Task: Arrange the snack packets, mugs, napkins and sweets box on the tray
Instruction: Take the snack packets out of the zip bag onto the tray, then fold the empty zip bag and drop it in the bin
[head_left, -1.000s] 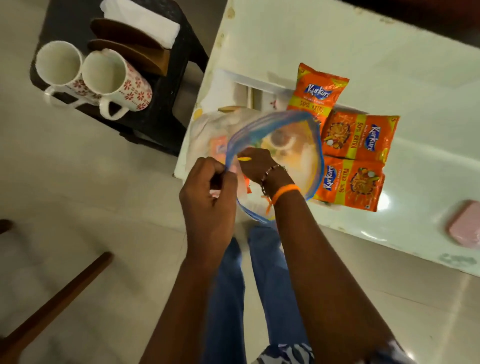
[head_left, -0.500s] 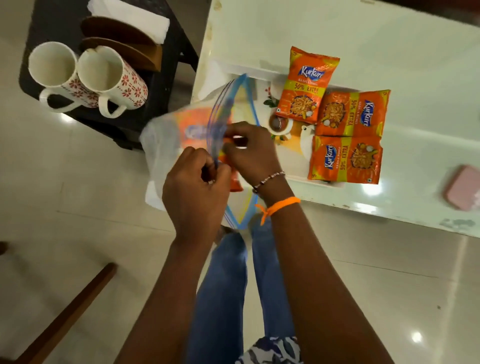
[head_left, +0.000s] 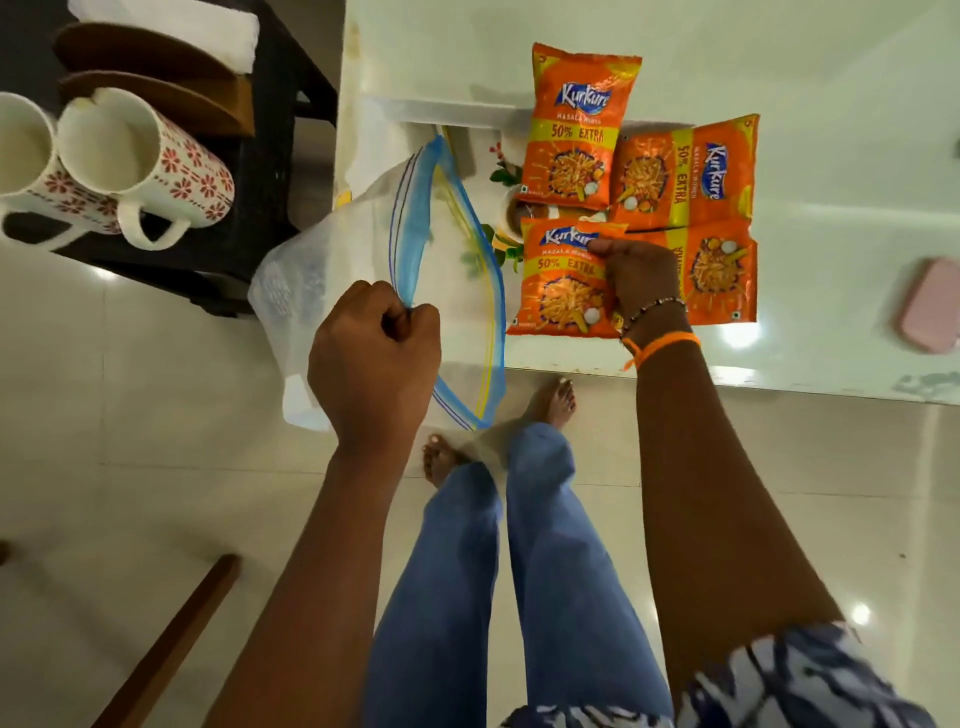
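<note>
My left hand (head_left: 371, 358) pinches the blue zip rim of a clear plastic bag (head_left: 332, 254) that hangs open off the table's corner. My right hand (head_left: 641, 275) rests on an orange snack packet (head_left: 558, 291), fingers gripping its top edge, at the near side of the printed tray (head_left: 457, 111). Three more orange snack packets lie on the tray: one upright at the back (head_left: 576, 124), one sideways (head_left: 685, 171), one (head_left: 722, 270) partly under my right wrist. Two white mugs with red flowers (head_left: 135, 161) lie on a dark side table (head_left: 270, 171). White napkins (head_left: 171, 26) sit behind them.
Brown wooden holders (head_left: 156, 88) stand between the mugs and napkins. A pink box (head_left: 930, 306) lies on the white table (head_left: 727, 52) at the right. My legs and bare feet (head_left: 550, 402) are below the table's edge. A wooden bar (head_left: 171, 639) crosses the floor at the lower left.
My right hand has come out of the bag with an orange packet and set it down on the tray beside the other three. The left hand still holds the bag's rim.
</note>
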